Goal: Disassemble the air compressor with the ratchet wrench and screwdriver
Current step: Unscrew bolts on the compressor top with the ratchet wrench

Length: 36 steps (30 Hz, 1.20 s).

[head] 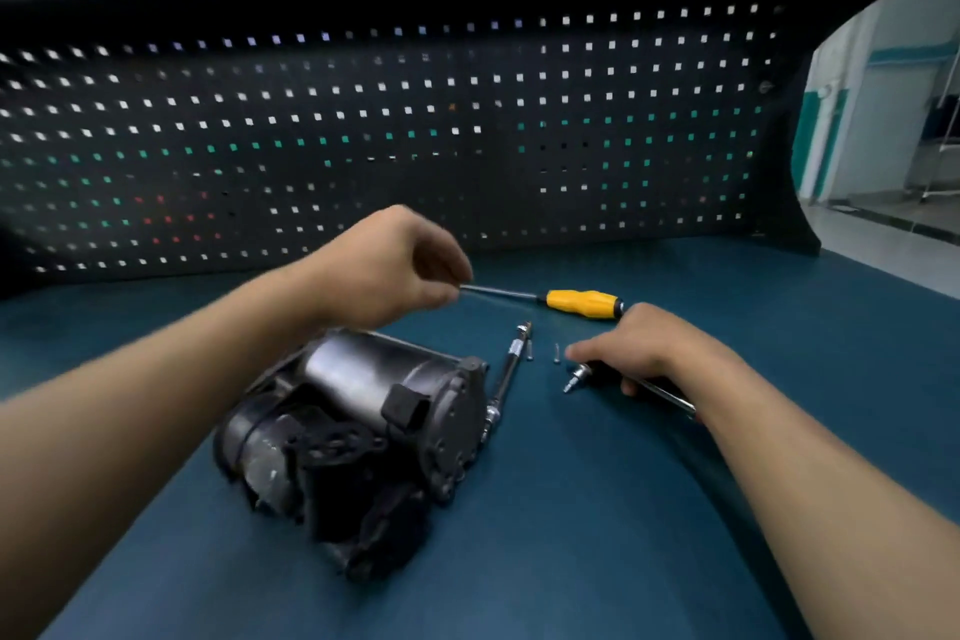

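1. The compressor (358, 431) lies on its side on the blue bench (597, 535), in the left-centre foreground. Its metal cylinder points away from the camera and its dark housing faces it.
2. The left hand (395, 265) hangs above the far end of the compressor with the fingers curled downward. The fingertips meet the tip of the screwdriver (584, 304). Motion blur makes it impossible to tell whether they pinch the shaft or only touch it.
3. The screwdriver lies flat on the bench behind the compressor. Its yellow handle points right and its shaft points left.
4. The right hand (654, 353) rests on the bench to the right of the compressor. Its fingers are wrapped around the handle of the ratchet (670, 399), and the ratchet head sticks out to the left of the hand.
5. A metal rod (511, 369) lies just beside the compressor's right end, and their lower ends are close together.
6. Two small screws (557, 353) lie loose between the rod and the right hand's fingertips.
7. A black pegboard (415, 120) stands along the back of the bench.
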Tool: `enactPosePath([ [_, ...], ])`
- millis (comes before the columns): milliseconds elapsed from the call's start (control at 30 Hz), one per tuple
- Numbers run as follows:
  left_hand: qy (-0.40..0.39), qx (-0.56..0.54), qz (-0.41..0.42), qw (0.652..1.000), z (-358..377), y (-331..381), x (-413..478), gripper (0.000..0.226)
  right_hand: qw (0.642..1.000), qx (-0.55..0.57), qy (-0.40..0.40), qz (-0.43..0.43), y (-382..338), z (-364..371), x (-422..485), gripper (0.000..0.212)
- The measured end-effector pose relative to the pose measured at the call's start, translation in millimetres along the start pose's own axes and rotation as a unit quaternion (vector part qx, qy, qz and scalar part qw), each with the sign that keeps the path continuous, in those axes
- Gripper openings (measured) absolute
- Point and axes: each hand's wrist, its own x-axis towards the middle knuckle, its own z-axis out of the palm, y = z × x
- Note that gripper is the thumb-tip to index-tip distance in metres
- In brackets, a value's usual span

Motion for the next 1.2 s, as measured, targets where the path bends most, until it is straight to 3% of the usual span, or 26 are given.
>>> enactPosePath([
  [167, 0.149, -0.110, -0.044, 0.982, -1.3, -30.8, -98.4, 0.007, 0.990, -0.111, 0.083, -0.011, -21.8, -0.9, -15.4, 0.049],
  [333, 0.157, -0.214, -0.065, 0.962, 12.7, -45.8, -141.4, 0.024, 0.977, -0.149, 0.155, -0.003, -41.2, 4.1, -44.9, 0.026],
  [400, 0.144, -0.178, -0.040, 0.972, 17.1, -45.4, -148.5, 0.029, 0.962, -0.141, 0.225, -0.065, -52.7, 3.6, -64.1, 0.019],
  [467, 0.132, -0.130, -0.009, 0.983, 21.0, -42.2, -152.7, 0.029, 0.937, -0.065, 0.282, -0.195, -69.4, 10.9, -88.6, 0.024],
  [567, 0.099, -0.135, -0.001, 0.986, 19.6, -40.3, -157.2, 0.039, 0.877, 0.094, 0.233, -0.409, -96.6, 35.7, -131.8, 0.038],
  [667, 0.072, -0.135, -0.009, 0.988, 17.8, -40.5, -161.6, 0.051, 0.845, 0.083, 0.159, -0.504, -101.1, 60.8, -147.6, 0.040],
  [800, 0.088, -0.141, -0.043, 0.985, 23.7, -37.6, -164.0, 0.066, 0.857, 0.069, 0.089, -0.502, -81.2, 75.2, -139.4, 0.047],
  [967, 0.113, -0.155, -0.050, 0.980, 26.8, -36.8, -161.7, 0.065, 0.849, 0.072, 0.096, -0.515, -73.6, 81.5, -134.2, 0.049],
  [1200, 0.082, -0.150, -0.045, 0.984, 26.0, -40.3, -159.2, 0.066, 0.851, 0.041, 0.108, -0.512, -74.4, 83.0, -135.7, 0.055],
])
